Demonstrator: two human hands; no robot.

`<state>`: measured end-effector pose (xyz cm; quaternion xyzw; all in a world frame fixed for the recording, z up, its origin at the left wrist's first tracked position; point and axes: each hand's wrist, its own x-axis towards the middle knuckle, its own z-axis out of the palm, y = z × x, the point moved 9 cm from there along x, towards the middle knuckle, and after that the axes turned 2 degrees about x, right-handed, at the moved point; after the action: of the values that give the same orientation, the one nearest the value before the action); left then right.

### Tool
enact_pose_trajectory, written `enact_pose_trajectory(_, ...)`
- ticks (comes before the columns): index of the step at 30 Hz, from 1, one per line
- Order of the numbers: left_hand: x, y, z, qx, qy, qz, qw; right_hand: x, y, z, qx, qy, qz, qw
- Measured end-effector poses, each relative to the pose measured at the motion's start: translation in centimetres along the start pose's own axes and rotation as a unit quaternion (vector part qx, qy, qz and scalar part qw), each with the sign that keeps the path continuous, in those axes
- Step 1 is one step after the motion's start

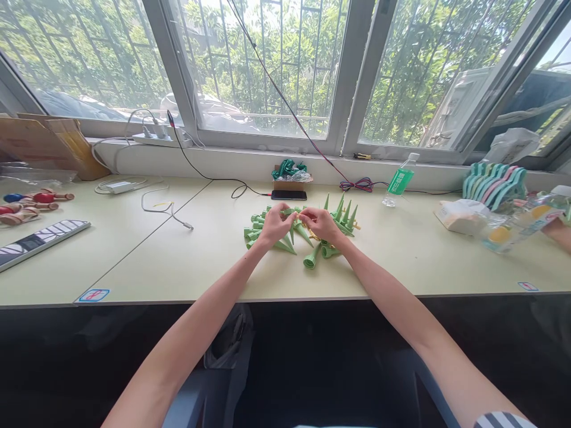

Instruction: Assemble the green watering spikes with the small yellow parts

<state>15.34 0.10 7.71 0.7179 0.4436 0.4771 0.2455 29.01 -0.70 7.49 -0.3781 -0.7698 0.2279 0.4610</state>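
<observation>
Both my hands meet over a heap of green plastic cone spikes (343, 219) on the pale table (178, 261). My left hand (274, 224) is closed, its fingers pinching a small green piece. My right hand (322, 224) is also closed, pinching the other end of that piece or a small yellowish part; I cannot make out which. More green cones (254, 229) lie under and to the left of my left hand, and two with round open mouths (314, 257) lie nearest me.
A black phone (288, 194) and a small box of green parts (289, 172) lie behind the heap. A green-labelled bottle (399, 181) stands at right, with bags and pastel hangers (493, 181) beyond. Cables, a power strip (154, 138), cardboard and wooden toys (31, 202) are at left. Another person's hand (557, 229) shows at far right.
</observation>
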Motion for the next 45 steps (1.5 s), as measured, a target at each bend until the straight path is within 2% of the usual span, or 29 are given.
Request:
enact_pose_trajectory(11,0.06,-0.34,0.05,0.017,0.003,-0.006,1.000,0.00,0.22,-0.04,-0.032,-0.001,0.014,0.999)
enact_pose_trajectory(20,0.10,-0.39,0.03,0.016,0.007,-0.006,1.000,0.00,-0.11,0.01,-0.007,0.006,-0.016,1.000)
enact_pose_trajectory(45,0.06,-0.52,0.14,0.031,0.003,-0.007,0.999,0.16,0.81,0.73,-0.043,-0.021,0.008,0.999)
